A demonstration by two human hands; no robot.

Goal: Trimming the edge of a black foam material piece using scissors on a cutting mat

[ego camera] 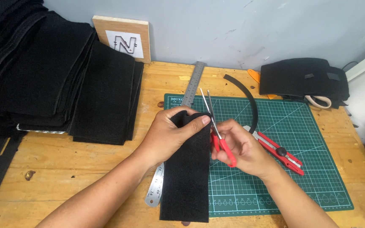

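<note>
At centre frame, over the green cutting mat [300,139]: two hands trimming a black felt strip [186,177].
The left hand [170,133] is pinching the strip's upper end, fingers clamped on it; the right hand [241,147] is gripping red-handled scissors [216,126], blades parted at the strip's top edge, a steel ruler [191,86] lying beneath.

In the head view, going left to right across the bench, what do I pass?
Stack of black fabric → left hand → right hand with red scissors → red utility knife → folded black pieces.
</note>
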